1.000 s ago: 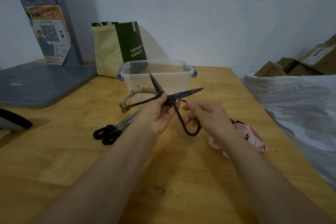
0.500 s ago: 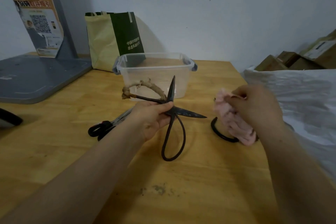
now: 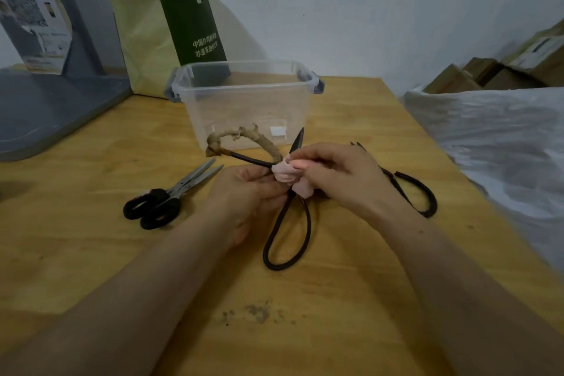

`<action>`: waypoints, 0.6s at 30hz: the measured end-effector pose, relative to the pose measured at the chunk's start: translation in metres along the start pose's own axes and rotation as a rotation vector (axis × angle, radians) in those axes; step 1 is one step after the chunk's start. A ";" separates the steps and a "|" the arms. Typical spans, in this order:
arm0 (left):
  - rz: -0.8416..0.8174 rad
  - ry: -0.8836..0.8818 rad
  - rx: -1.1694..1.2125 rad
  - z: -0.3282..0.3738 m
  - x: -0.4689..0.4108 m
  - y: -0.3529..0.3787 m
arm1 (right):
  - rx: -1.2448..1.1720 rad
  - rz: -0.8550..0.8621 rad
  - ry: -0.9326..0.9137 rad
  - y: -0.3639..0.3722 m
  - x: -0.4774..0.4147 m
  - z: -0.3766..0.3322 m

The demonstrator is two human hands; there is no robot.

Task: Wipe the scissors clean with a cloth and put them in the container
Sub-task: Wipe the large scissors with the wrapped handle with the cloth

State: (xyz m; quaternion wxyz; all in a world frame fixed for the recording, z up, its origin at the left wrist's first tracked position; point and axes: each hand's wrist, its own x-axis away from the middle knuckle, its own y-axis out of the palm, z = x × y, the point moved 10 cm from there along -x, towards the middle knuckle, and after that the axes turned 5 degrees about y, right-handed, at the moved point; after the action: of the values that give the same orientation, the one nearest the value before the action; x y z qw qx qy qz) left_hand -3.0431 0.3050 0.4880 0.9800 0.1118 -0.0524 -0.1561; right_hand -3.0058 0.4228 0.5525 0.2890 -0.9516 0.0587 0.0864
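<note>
Head view: left hand grips the old iron scissors near the pivot, fingers curled round the metal. Right hand pinches a wad of pink cloth against the scissors at the pivot/blade base. Hands are close together with the cloth between them; can't tell if they touch.

Scissors are held above the table and look open. One blade tip points up and far, beside the right fingertips; the other blade is hidden by cloth and hand. One handle loop is wrapped in tan cord and arcs to the left; the bare dark loop hangs down toward the near side. They are outside the container, just on its near side.

Clear plastic container stands at far centre on the wooden table, lid off, grey-blue latches at both ends.

Black-handled scissors lie flat to the left of the hands, blades shut and pointing far-right. Second pair of dark iron scissors lies to the right, partly hidden by the right hand.

Dark smudge on the table, near centre. Green and yellow paper bag behind the container. Grey stand base far left. White plastic sheet right, cardboard boxes beyond it.
</note>
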 end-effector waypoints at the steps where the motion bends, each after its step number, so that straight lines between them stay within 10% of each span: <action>1: -0.001 0.003 0.014 0.000 0.000 0.000 | -0.068 0.003 0.020 -0.002 -0.001 0.003; 18: 0.057 0.069 -0.062 0.002 0.003 -0.001 | 0.542 0.066 -0.160 0.021 -0.005 -0.015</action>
State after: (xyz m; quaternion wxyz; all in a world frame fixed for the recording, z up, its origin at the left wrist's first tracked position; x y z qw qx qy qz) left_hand -3.0407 0.3026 0.4897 0.9883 0.0852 -0.0167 -0.1255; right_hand -3.0123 0.3975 0.5545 0.5335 -0.8275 0.0874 0.1518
